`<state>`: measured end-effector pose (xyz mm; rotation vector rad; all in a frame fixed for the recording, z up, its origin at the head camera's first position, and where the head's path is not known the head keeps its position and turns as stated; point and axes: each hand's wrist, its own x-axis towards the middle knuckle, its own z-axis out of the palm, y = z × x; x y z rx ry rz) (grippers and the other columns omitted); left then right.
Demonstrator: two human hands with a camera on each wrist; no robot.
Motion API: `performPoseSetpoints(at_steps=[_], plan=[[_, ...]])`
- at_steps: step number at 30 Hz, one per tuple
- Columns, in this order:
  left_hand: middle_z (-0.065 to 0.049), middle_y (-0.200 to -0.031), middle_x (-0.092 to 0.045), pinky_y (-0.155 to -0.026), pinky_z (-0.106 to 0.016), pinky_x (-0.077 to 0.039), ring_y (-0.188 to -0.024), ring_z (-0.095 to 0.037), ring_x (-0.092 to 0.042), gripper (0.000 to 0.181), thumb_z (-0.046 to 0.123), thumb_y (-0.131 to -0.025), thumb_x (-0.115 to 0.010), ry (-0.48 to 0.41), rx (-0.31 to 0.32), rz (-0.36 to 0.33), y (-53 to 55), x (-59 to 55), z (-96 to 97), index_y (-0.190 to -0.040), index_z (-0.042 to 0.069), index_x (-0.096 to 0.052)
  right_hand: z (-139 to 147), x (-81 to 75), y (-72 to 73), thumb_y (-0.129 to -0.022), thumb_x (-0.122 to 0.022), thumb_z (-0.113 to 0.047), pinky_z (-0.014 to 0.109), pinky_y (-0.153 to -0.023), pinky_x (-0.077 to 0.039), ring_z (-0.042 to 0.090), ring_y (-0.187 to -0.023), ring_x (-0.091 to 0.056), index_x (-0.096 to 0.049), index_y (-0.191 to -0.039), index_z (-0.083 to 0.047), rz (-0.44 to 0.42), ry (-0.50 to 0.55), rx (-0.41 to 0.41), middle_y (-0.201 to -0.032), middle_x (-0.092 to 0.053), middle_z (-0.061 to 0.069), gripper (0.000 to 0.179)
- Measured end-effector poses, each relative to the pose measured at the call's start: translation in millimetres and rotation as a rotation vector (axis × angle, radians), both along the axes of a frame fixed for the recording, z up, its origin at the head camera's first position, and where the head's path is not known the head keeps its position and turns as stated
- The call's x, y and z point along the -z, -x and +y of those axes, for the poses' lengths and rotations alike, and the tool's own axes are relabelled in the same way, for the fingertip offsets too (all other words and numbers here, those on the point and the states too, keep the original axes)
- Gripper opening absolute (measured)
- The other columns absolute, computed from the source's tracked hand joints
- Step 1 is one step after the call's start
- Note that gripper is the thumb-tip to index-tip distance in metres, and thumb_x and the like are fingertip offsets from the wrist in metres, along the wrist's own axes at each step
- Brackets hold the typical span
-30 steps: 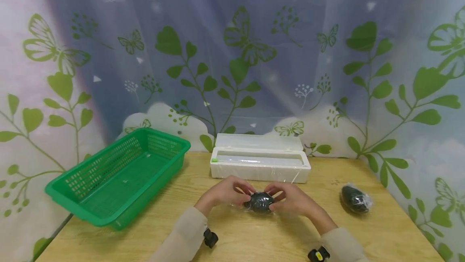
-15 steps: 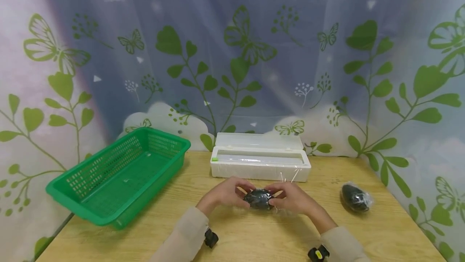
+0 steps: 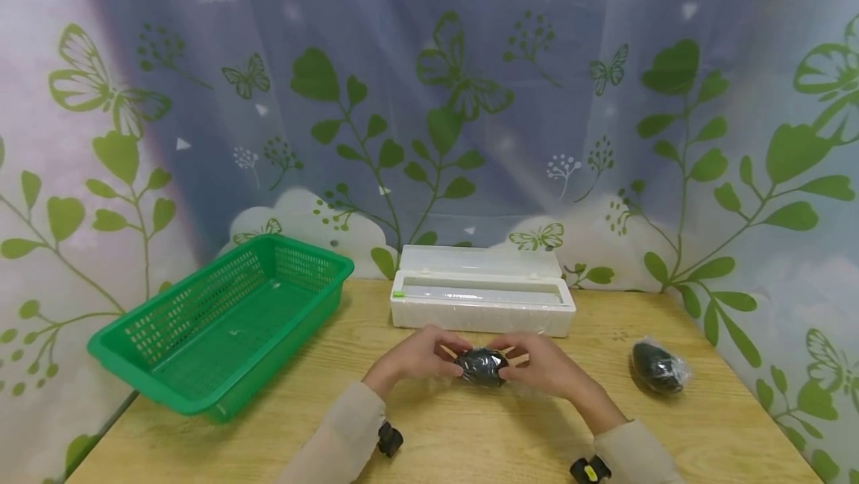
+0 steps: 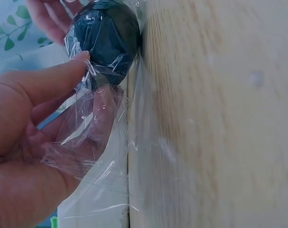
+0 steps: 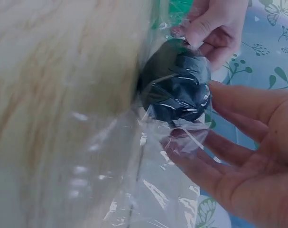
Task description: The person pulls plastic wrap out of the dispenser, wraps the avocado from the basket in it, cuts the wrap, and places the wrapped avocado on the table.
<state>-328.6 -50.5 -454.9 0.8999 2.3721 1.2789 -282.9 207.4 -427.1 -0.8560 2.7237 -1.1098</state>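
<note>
A dark green avocado [image 3: 481, 367] lies on the table between my two hands, with clear cling film [image 4: 82, 128] drawn over it. My left hand [image 3: 424, 354] holds its left end, thumb at the near side and fingers beyond. On the other end is my right hand [image 3: 539, 366], gripping with thumb and fingertips. In the right wrist view, loose film [image 5: 148, 185] spreads from the avocado across the table below the right fingers. Crumpled film also bunches inside the left palm in the left wrist view.
Behind the hands stands a white cling film box [image 3: 482, 318], lid raised, with a roll inside. A second wrapped avocado [image 3: 658, 367] rests at the right. At the left is a green plastic basket [image 3: 221, 394]. A patterned curtain [image 3: 537, 133] hangs behind the table.
The avocado has turned slightly between the fingers, and the shine on its film has shifted. Both hands stay in nearly the same place.
</note>
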Motion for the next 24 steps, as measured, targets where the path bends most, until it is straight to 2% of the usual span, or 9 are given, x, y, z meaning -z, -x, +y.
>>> performPoseSetpoints(at_steps=[8, 11, 14, 17, 24], plan=[[-0.017, -0.123, -0.074, -0.098, -0.041, -0.061, -0.114, -0.032, -0.072, 0.031, 0.005, -0.092, -0.075, -0.006, -0.023, 0.065, 2.0, 1.3, 0.0, -0.124, 0.003, -0.073, 0.0, 6.6, 6.2, -0.084, -0.083, -0.004, 0.050, -0.089, -0.062, 0.041, -0.103, -0.072, -0.067, -0.129, 0.002, 0.010, -0.002, -0.013, -0.130, -0.068, 0.026, 0.048], [-0.016, -0.120, -0.074, -0.095, -0.038, -0.062, -0.110, -0.031, -0.073, 0.029, 0.005, -0.092, -0.076, -0.016, -0.053, 0.076, 1.7, 2.1, -1.1, -0.121, 0.004, -0.074, -1.4, 6.4, 6.7, -0.083, -0.084, -0.005, 0.050, -0.088, -0.062, 0.040, -0.103, -0.073, -0.067, -0.130, 0.000, -0.007, -0.010, 0.004, -0.131, -0.068, 0.025, 0.050], [-0.016, -0.120, -0.074, -0.094, -0.035, -0.062, -0.111, -0.031, -0.072, 0.028, 0.004, -0.092, -0.075, -0.029, -0.055, 0.088, 2.2, 2.3, -1.7, -0.120, 0.003, -0.074, -3.1, 5.6, 7.4, -0.083, -0.083, -0.005, 0.052, -0.089, -0.061, 0.039, -0.103, -0.073, -0.067, -0.130, -0.001, -0.033, -0.015, 0.021, -0.132, -0.068, 0.024, 0.050], [-0.016, -0.119, -0.074, -0.095, -0.034, -0.062, -0.112, -0.030, -0.071, 0.028, 0.005, -0.091, -0.075, -0.042, -0.048, 0.077, 2.4, 1.9, -1.1, -0.119, 0.002, -0.074, -3.2, 6.6, 9.7, -0.082, -0.083, -0.004, 0.052, -0.091, -0.061, 0.038, -0.104, -0.071, -0.068, -0.130, -0.001, -0.049, -0.012, 0.031, -0.131, -0.068, 0.024, 0.050], [-0.013, -0.114, -0.076, -0.090, -0.034, -0.063, -0.103, -0.027, -0.074, 0.032, 0.011, -0.086, -0.083, -0.039, -0.107, 0.018, 1.5, 0.9, 3.0, -0.116, 0.005, -0.075, -2.2, 9.5, 15.5, -0.081, -0.086, -0.009, 0.051, -0.092, -0.060, 0.037, -0.109, -0.069, -0.068, -0.132, -0.003, -0.073, -0.011, 0.077, -0.132, -0.067, 0.023, 0.054]])
